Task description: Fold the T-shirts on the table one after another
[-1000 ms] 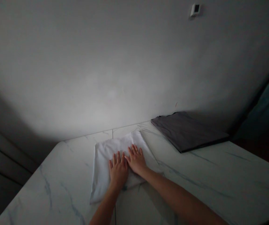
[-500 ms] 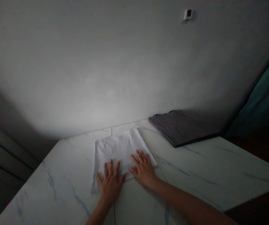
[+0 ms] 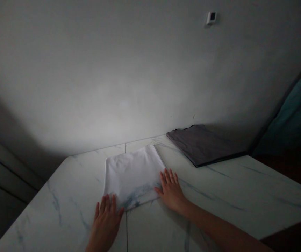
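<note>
White cloth (image 3: 134, 171) lies on the marbled table (image 3: 69, 189); left hand (image 3: 106, 218) at its seven o'clock, right hand (image 3: 171, 193) at four, both flat, grasping nothing; grey cloth (image 3: 205, 145) at two; wall (image 3: 124, 70) at twelve.

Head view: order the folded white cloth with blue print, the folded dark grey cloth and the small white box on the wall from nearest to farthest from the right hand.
1. White cloth: touching the right hand, to its left.
2. Dark grey cloth: to the right, beside the wall.
3. White box: high on the wall.
</note>
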A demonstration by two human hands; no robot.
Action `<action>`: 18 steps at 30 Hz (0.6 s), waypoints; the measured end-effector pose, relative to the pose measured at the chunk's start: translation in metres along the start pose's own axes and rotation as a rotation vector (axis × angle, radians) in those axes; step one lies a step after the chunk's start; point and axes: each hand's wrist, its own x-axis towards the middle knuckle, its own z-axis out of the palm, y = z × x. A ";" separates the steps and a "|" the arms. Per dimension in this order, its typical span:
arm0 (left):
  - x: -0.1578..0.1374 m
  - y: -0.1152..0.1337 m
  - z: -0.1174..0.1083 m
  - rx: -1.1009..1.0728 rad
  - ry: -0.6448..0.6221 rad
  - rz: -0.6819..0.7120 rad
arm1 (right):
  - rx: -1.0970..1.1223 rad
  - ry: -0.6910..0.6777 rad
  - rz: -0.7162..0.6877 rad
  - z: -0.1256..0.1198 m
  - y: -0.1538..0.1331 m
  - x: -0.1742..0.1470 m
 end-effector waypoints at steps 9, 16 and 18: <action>0.108 0.054 -0.009 -0.144 -0.066 0.182 | 0.151 -0.045 -0.403 0.015 -0.046 0.046; 0.079 0.014 -0.004 -0.137 -0.121 0.217 | 0.106 -0.013 -0.355 0.008 0.019 0.042; 0.071 0.005 -0.006 -0.116 -0.093 0.221 | 0.090 -0.001 -0.309 0.007 0.026 0.040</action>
